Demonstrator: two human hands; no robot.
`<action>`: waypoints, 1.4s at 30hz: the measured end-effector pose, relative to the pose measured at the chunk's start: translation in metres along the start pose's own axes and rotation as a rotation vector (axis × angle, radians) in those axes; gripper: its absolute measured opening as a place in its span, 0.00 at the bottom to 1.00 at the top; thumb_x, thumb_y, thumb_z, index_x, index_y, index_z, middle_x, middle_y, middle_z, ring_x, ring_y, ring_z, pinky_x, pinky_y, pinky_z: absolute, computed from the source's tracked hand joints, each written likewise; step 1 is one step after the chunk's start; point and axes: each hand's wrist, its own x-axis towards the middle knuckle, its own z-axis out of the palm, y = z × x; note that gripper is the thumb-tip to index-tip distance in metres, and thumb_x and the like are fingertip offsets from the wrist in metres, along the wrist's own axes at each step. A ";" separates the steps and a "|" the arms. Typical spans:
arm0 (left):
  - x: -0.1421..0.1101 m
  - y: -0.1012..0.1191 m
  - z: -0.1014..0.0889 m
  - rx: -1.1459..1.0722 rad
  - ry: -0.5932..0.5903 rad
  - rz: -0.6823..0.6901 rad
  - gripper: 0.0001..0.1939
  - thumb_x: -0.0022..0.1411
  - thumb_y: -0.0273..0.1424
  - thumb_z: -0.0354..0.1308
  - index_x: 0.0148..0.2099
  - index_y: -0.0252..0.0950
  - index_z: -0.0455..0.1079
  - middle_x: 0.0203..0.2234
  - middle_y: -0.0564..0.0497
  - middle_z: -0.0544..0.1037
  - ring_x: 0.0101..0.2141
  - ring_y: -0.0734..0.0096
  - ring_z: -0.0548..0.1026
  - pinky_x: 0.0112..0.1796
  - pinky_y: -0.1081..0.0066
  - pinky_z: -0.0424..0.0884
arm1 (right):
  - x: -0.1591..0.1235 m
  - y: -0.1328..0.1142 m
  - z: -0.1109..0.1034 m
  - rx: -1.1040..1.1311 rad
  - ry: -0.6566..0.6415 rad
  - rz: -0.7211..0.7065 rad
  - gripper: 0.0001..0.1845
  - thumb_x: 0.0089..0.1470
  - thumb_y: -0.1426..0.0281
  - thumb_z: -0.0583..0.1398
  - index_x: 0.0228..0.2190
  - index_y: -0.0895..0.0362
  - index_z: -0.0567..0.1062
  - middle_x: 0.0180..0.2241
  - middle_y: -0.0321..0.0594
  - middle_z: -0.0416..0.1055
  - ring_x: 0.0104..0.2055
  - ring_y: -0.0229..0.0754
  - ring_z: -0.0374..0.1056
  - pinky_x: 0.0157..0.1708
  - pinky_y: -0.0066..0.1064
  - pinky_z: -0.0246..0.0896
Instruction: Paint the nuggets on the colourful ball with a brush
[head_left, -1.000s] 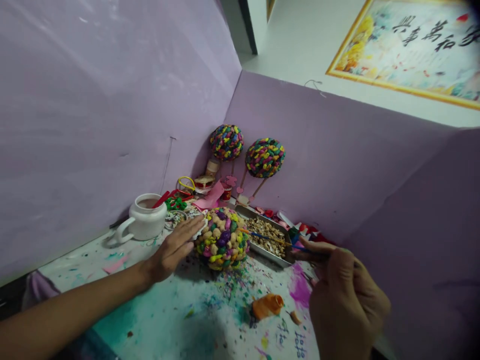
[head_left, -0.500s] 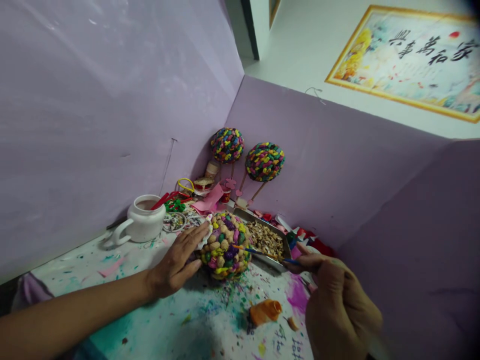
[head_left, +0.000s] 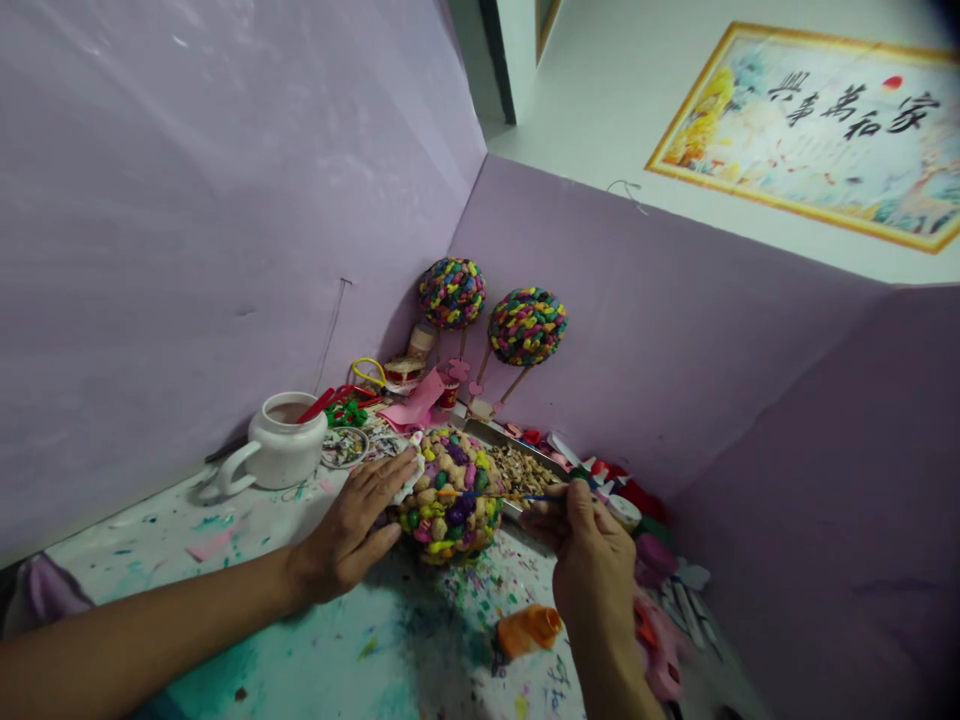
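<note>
Knobbly ball (head_left: pixel 450 535) sits on desk (head_left: pixel 300 660); my left hand (head_left: pixel 349 530) lies open-fingered against it, white tissue (head_left: pixel 410 482) alongside. Right hand (head_left: pixel 596 550) pinches paintbrush (head_left: pixel 525 497), tip just shifted leftward across ball, so tan lumps there look reachable.

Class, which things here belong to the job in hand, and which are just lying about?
In use:
- brush in right hand
- knobbly ball at left hand
- orange bottle, probably

Seemingly lying about:
- white mug
- pink paper
- stick-mounted balls
</note>
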 end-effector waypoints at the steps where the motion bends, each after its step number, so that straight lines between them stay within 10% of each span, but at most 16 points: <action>1: 0.000 0.000 0.000 0.002 0.003 0.003 0.34 0.68 0.31 0.45 0.72 0.44 0.41 0.69 0.44 0.52 0.67 0.53 0.53 0.64 0.50 0.48 | 0.001 0.001 0.000 -0.001 0.006 0.003 0.27 0.38 0.47 0.70 0.25 0.58 0.74 0.16 0.34 0.73 0.18 0.42 0.73 0.21 0.33 0.74; 15: -0.001 0.001 0.002 -0.004 0.018 -0.016 0.32 0.68 0.31 0.44 0.72 0.44 0.44 0.69 0.46 0.53 0.67 0.55 0.53 0.64 0.53 0.47 | 0.000 0.003 -0.002 -0.096 0.124 -0.134 0.25 0.38 0.49 0.70 0.23 0.59 0.77 0.16 0.35 0.73 0.18 0.40 0.72 0.19 0.30 0.71; 42: 0.000 0.000 0.001 0.049 0.005 -0.011 0.31 0.70 0.30 0.41 0.72 0.44 0.41 0.69 0.47 0.52 0.67 0.58 0.52 0.64 0.52 0.48 | 0.008 0.036 0.006 0.127 0.106 0.044 0.26 0.37 0.50 0.71 0.28 0.58 0.74 0.19 0.32 0.75 0.21 0.39 0.74 0.27 0.32 0.76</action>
